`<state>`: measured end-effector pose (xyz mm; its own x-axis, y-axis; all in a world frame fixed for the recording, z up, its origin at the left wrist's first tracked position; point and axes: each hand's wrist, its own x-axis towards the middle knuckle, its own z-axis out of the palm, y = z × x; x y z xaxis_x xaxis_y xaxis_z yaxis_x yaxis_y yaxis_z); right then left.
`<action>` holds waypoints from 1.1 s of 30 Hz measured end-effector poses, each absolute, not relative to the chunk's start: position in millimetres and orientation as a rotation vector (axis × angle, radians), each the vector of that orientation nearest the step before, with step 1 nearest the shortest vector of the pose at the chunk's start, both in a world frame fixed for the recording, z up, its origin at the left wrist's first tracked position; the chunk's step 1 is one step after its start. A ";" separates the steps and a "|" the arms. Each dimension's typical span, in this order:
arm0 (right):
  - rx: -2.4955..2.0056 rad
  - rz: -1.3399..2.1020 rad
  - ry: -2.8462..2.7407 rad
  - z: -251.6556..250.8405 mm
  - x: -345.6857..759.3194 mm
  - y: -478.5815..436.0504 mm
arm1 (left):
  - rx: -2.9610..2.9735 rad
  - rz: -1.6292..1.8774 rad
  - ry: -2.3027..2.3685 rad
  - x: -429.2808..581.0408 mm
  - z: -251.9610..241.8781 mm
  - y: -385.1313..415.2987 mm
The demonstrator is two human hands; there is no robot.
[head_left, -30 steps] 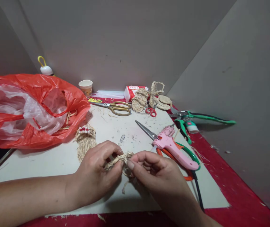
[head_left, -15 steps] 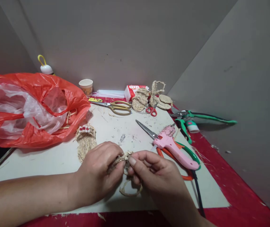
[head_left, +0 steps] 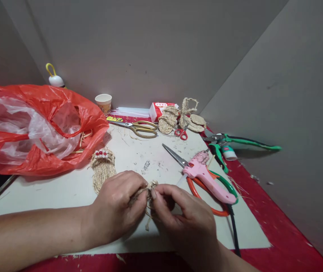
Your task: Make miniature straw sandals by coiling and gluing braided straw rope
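Note:
My left hand [head_left: 116, 206] and my right hand [head_left: 184, 213] meet at the near middle of the white board [head_left: 65, 192]. Both are pinched closed on a small piece of braided straw rope [head_left: 149, 189] held between them just above the board. A short loose end of it hangs down between the hands. A finished little straw sandal with red beads [head_left: 102, 168] lies just beyond my left hand. To the right of my right hand lies a pink glue gun [head_left: 208, 179].
A red plastic bag [head_left: 37, 128] fills the left. Gold scissors [head_left: 139, 128], a paper cup [head_left: 103, 102], a red-and-white box [head_left: 159, 109], more straw sandals [head_left: 178, 118] and small red scissors [head_left: 180, 133] sit at the back. Orange-and-green scissors [head_left: 206, 189] and green shears [head_left: 235, 143] lie right, on red cloth [head_left: 280, 241].
My right hand has turned inward and closed in tighter on the straw piece. The loop of rope that hung below the hands half a second ago is now mostly hidden.

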<state>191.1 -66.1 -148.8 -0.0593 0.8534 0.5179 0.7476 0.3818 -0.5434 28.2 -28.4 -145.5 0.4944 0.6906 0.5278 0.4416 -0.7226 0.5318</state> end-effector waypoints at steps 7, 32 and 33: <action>-1.263 0.104 -1.970 -144.7 199.2 -64.6 | 2.384 1.102 0.975 28.5 -142.6 -26.8; -1.187 0.161 -2.006 -144.0 202.7 -63.1 | 1.996 0.949 1.149 30.5 -143.0 -22.5; -1.190 0.098 -1.961 -140.7 206.7 -63.3 | 1.930 0.943 1.148 30.0 -140.6 -20.3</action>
